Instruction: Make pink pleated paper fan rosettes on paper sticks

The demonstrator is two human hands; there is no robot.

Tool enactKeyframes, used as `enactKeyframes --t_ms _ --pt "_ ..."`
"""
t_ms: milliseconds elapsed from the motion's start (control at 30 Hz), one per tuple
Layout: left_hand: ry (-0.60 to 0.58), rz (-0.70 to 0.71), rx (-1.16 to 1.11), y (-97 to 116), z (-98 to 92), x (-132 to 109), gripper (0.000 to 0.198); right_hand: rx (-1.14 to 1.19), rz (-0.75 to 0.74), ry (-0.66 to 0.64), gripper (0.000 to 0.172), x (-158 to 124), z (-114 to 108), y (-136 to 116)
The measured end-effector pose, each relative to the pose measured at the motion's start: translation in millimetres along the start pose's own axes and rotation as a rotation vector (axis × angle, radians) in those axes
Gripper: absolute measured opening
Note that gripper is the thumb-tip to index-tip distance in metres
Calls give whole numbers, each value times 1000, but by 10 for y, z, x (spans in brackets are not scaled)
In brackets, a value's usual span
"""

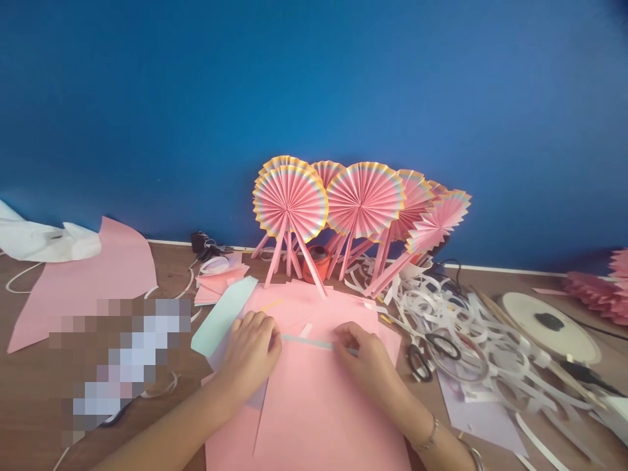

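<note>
A thin light-blue paper strip (309, 341) lies across a pink paper sheet (333, 405), close to its far edge. My left hand (252, 347) has its fingers closed at the strip's left end. At the other end, my right hand (360, 353) pinches the strip between thumb and fingers. More pink sheets lie underneath, and a small pale scrap (305, 330) rests just beyond the strip. Left of my left hand is a folded light-green paper (223, 317).
Pleated pink paper fans (290, 203) stand against the blue wall (314, 78). Black-handled scissors (419, 363) and a heap of white paper strips (471, 327) are on the right. A round lid (549, 327) lies farther right. Pink paper (93, 288) and cables spread on the left.
</note>
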State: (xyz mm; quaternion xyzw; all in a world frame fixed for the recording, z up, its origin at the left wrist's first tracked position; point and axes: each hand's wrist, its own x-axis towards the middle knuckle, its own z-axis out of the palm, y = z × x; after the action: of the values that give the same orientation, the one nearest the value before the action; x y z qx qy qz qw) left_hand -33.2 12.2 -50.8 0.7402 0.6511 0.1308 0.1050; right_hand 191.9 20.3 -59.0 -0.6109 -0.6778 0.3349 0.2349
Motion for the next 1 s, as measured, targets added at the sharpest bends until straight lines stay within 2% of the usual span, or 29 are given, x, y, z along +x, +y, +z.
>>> enactKeyframes --t_ms 200,300,400,500,600,700,767,867,1000 --pt "11 22 131 58 -14 12 17 -65 -23 19 21 2 50 30" --pt "105 66 243 114 -22 -28 18 -87 -41 24 22 7 69 52" --pt "192 267 337 205 10 -134 34 -102 -63 35 22 15 77 68" --pt "162 496 415 325 122 -261 39 -120 -95 58 22 19 84 75" --pt "204 526 523 450 296 -334 38 -180 -137 85 22 12 101 76" --pt "233 578 528 563 461 -336 32 -278 -189 134 23 -10 128 79" --pt "249 559 512 618 534 -322 32 -332 -230 166 23 -31 147 81" --pt "242 508 502 661 582 -313 33 -383 -300 206 23 -66 164 80" --pt "237 515 511 673 586 -329 36 -448 -375 278 24 -107 154 66"
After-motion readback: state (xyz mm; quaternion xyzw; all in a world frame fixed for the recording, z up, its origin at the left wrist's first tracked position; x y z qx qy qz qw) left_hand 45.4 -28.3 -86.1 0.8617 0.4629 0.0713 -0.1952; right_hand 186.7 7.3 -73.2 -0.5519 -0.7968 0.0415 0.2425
